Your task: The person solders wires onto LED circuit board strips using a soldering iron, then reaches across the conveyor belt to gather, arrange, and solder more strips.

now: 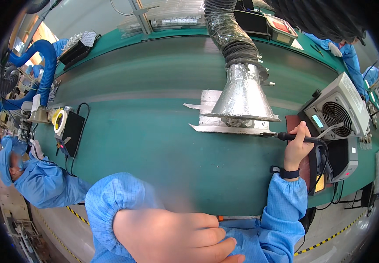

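Observation:
My right hand [297, 147] is wrapped round the black handle of a soldering iron [284, 136]. Its tip end reaches left to the edge of a pale flat strip [224, 129] on the green bench mat; I cannot tell whether they touch. A foil-covered extraction hood [244, 98] hangs just above that strip, hiding part of it. Close to the camera, my left hand [176, 236] is raised in front of my body, partly blurred. Its fingers stretch to the right, holding nothing I can see. A dark wrist strap [290, 173] circles my right wrist.
Right of my right hand stand a grey fan unit [334, 111] and a soldering station [345, 160], with the iron's cable looping nearby. Another black station [70, 131] stands at the left. A person in blue [44, 175] works there. Beyond the mat runs a conveyor belt [154, 65].

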Action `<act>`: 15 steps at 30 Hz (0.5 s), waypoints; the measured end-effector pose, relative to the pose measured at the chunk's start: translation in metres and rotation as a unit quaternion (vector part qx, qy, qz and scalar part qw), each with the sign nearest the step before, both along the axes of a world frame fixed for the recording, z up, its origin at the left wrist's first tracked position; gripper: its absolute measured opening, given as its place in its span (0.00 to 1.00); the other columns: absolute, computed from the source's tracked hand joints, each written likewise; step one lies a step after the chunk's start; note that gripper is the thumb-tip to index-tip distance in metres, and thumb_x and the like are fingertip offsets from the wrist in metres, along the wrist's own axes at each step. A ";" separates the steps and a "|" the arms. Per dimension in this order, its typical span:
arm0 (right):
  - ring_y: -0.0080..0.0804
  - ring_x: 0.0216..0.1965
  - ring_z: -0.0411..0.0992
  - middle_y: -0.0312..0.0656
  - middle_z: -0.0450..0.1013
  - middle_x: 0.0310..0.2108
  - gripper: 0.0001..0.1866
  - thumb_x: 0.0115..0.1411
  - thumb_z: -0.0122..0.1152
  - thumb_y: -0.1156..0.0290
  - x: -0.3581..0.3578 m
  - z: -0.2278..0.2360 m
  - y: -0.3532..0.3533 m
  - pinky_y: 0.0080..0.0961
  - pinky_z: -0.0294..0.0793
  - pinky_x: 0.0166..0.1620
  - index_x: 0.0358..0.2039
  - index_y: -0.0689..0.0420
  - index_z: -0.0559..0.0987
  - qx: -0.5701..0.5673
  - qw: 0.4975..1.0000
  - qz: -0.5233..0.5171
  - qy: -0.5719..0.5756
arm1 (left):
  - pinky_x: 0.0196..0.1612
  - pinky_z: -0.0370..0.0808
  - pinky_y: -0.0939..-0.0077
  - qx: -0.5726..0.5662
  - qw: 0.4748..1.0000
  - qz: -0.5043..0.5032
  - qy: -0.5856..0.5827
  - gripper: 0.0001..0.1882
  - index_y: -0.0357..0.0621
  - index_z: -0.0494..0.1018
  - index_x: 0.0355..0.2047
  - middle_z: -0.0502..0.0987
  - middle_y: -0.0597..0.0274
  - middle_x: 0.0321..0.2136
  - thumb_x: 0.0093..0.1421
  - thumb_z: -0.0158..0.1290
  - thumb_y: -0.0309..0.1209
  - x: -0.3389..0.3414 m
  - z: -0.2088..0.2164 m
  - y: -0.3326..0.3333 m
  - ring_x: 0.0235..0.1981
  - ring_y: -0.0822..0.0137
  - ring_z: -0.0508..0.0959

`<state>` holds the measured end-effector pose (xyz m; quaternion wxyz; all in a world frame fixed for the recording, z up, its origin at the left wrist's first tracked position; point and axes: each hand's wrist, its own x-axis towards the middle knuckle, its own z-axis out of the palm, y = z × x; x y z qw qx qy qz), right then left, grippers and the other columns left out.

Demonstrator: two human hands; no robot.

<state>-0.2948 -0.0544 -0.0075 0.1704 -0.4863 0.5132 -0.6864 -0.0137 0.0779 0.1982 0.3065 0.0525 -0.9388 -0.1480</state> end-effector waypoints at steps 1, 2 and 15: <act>0.18 0.21 0.59 0.32 0.63 0.17 0.23 0.67 0.51 0.65 -0.001 -0.001 0.000 0.18 0.57 0.27 0.14 0.60 0.67 0.003 1.000 -0.001 -0.003 | 0.34 0.76 0.72 0.002 1.000 -0.002 -0.001 0.10 0.33 0.79 0.33 0.78 0.52 0.30 0.51 0.57 0.26 0.000 -0.001 -0.001 0.29 0.61 0.78; 0.18 0.21 0.59 0.32 0.63 0.17 0.23 0.67 0.51 0.65 -0.002 -0.001 0.001 0.18 0.57 0.27 0.14 0.60 0.67 0.003 1.000 -0.002 -0.002 | 0.34 0.76 0.72 0.003 1.000 -0.004 0.000 0.10 0.33 0.79 0.33 0.78 0.52 0.30 0.51 0.57 0.26 0.000 -0.002 -0.001 0.29 0.61 0.78; 0.18 0.22 0.60 0.32 0.64 0.17 0.24 0.67 0.50 0.65 -0.002 0.000 0.002 0.18 0.58 0.29 0.14 0.61 0.68 0.008 1.000 0.002 -0.005 | 0.34 0.76 0.72 0.002 1.000 -0.006 -0.001 0.10 0.33 0.79 0.33 0.78 0.52 0.29 0.51 0.57 0.26 -0.001 -0.001 -0.001 0.29 0.62 0.77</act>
